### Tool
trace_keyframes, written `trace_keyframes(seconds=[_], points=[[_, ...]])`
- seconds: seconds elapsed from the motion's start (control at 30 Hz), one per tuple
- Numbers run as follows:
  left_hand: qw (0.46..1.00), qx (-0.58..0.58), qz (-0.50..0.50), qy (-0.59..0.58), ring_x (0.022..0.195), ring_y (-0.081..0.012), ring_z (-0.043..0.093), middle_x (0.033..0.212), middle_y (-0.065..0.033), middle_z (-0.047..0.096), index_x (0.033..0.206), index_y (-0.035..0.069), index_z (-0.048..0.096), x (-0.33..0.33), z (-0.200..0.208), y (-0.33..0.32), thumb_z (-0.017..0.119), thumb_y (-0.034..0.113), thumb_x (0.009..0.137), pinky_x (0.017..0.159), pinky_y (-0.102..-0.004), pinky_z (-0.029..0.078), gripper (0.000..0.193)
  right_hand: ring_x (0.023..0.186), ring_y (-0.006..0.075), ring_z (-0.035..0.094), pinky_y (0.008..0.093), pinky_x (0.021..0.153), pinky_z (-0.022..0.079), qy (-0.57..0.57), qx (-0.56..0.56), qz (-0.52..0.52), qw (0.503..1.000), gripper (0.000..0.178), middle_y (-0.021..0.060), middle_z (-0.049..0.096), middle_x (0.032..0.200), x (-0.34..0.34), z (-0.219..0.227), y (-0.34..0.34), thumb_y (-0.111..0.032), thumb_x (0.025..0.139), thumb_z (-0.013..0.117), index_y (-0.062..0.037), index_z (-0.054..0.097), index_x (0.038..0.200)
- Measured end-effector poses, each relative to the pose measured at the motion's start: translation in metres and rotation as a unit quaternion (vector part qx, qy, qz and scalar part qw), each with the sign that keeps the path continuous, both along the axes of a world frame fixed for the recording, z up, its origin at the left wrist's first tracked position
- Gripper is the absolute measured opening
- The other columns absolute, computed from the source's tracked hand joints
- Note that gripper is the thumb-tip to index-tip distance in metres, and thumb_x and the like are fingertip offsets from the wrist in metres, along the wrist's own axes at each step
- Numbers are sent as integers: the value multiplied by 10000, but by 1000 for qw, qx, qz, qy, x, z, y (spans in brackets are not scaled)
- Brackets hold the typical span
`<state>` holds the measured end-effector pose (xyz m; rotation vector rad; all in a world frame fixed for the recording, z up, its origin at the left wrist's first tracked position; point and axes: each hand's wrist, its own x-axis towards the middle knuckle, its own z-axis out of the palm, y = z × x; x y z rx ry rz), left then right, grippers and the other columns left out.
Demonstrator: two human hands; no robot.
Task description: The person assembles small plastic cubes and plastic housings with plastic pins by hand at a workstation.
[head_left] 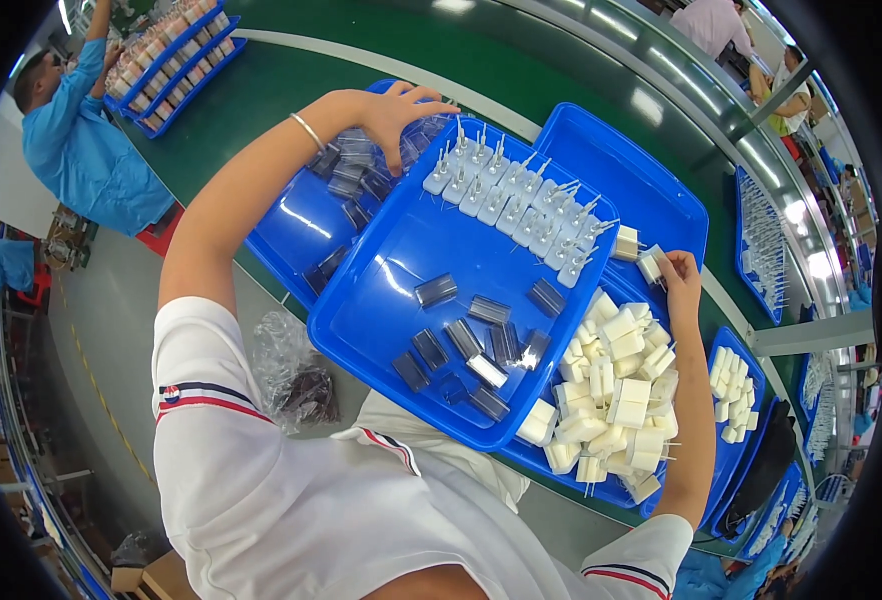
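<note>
Where a green bench (281,75) borders grey floor (121,300), the left hand (393,114) splays while the right hand (681,277) pinches a white block (650,265).

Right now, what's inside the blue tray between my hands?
The blue tray holds loose smoky translucent pieces and, along its far edge, rows of whitish pinned parts. Whatever lies beneath them is covered.

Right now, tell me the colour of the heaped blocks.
The heaped blocks are pale cream, shown best in the head view.
</note>
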<state>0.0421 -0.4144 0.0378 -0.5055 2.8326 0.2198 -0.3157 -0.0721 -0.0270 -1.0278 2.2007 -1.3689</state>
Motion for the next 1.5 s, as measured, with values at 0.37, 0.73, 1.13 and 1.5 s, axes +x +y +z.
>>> trace_keyframes(seconds=[0.37, 0.73, 1.13, 1.5], points=[[980, -132, 24, 145, 1211, -380, 293, 1327, -129, 305, 1250, 263, 396, 26, -26, 11, 730, 332, 569, 957, -505, 343, 762, 695, 69, 476, 194, 623, 377, 1, -6, 6, 1000, 110, 4, 530, 783, 2, 3, -4, -98, 809, 578, -32, 524, 879], [977, -143, 65, 146, 1148, -334, 374, 1266, -91, 387, 1187, 281, 464, 20, -34, 8, 696, 335, 621, 873, -429, 447, 614, 686, 63, 472, 191, 611, 374, 4, -12, 15, 1000, 107, 2, 530, 783, 0, -1, -4, -89, 810, 572, -33, 521, 884], [943, -150, 98, 281, 1089, -297, 453, 1174, -48, 476, 1059, 241, 541, 37, -27, 6, 682, 281, 559, 852, -403, 458, 520, 687, 64, 488, 198, 614, 391, 21, 2, -2, 1000, 117, 5, 544, 779, -5, -5, -3, -99, 799, 585, -34, 533, 883], [913, 77, -97, 389, 1069, -311, 464, 1137, -76, 468, 1053, 220, 547, -3, 56, 154, 644, 178, 610, 706, -347, 518, 456, 718, 79, 520, 208, 654, 418, 11, -8, -8, 1000, 152, 15, 563, 788, -6, -7, 0, -112, 780, 600, -29, 549, 897]])
